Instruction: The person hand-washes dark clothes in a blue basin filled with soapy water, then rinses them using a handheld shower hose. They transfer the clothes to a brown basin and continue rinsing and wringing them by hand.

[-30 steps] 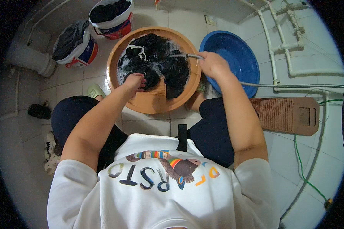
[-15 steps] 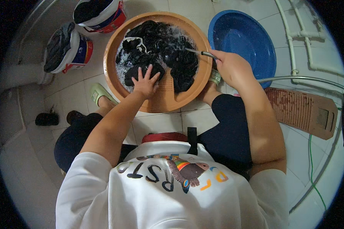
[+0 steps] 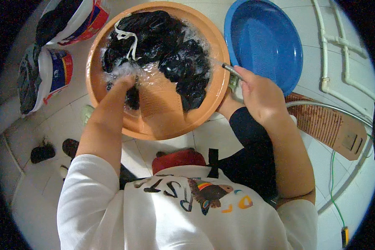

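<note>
An orange basin (image 3: 218, 33) with a built-in ribbed washboard slope (image 3: 160, 98) holds soapy water and soaked black clothes (image 3: 154, 35). A white drawstring (image 3: 133, 41) lies over the cloth at its left. My left hand (image 3: 128, 81) is down in the foamy water at the basin's left side, beside the black cloth; its fingers are hidden by foam and splash. Over the basin's right rim, my right hand (image 3: 256, 89) is closed round a metal-sheathed hose (image 3: 232, 71), its end pointing into the basin.
A blue basin (image 3: 293, 50) stands at the far right. A brown washboard (image 3: 321, 125) lies on the right floor by white pipes (image 3: 323, 50). Two buckets (image 3: 89, 23) (image 3: 56, 73) with dark clothes stand at left. Dark slippers (image 3: 43, 153) lie on the left floor.
My left hand has gone from lying spread on the black cloth down into the water at the left, baring more of the ribbed slope. The clothes have shifted; my right hand still holds the hose.
</note>
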